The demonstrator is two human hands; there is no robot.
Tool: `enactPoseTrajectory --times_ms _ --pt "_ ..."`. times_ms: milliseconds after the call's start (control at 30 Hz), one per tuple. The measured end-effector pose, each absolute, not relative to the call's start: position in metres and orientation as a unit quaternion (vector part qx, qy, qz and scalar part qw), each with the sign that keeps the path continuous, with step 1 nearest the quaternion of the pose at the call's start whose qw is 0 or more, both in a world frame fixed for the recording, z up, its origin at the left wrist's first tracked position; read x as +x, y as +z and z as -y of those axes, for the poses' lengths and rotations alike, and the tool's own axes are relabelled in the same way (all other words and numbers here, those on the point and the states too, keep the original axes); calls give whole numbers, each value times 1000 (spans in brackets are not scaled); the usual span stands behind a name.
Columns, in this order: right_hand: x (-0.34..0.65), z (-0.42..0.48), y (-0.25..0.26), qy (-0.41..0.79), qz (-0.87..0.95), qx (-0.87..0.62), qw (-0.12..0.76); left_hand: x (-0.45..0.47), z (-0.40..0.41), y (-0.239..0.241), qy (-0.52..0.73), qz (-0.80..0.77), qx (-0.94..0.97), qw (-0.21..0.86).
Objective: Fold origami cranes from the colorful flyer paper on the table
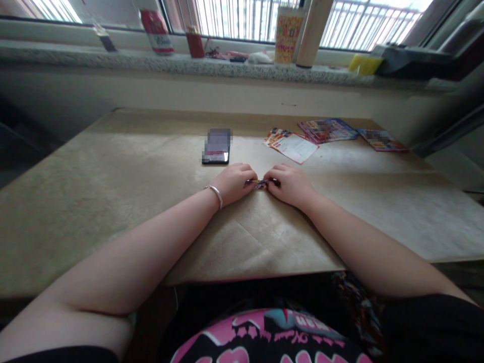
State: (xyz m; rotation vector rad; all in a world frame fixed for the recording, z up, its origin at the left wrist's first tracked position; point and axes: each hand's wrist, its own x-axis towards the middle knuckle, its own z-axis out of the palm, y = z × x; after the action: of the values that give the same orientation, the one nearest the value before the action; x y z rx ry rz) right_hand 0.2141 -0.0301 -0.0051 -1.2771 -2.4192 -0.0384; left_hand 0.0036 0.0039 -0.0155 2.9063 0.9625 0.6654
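My left hand [233,182] and my right hand [289,184] rest side by side on a table covered with brown paper [113,181]. Both have their fingers curled and pinch a small, folded, colourful piece of paper [260,184] that lies between them on the table. Only a short strip of that paper shows between the fingertips. A silver bangle [216,195] sits on my left wrist.
A dark phone [217,146] lies just beyond my hands. Colourful leaflets [293,145], [327,129], [381,139] are spread at the back right. The window sill [151,60] behind carries a red packet, cups, a yellow object and other small things.
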Motion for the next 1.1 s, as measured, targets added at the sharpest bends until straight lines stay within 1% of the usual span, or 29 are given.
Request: enactPoseTrajectory --times_ms 367,567,767,967,1100 --pt "206 34 -5 -28 874 -445 193 5 1 -9 190 -322 928 -6" --pt "206 31 -8 -42 874 -444 193 4 0 -10 206 -310 928 11" --pt "205 30 -7 -70 862 -469 178 4 1 -10 199 -300 933 -6" --pt "208 29 -6 -36 887 -424 180 4 1 -11 195 -300 934 11" --pt "212 28 -5 -17 899 -402 175 3 1 -11 191 -295 936 -2"
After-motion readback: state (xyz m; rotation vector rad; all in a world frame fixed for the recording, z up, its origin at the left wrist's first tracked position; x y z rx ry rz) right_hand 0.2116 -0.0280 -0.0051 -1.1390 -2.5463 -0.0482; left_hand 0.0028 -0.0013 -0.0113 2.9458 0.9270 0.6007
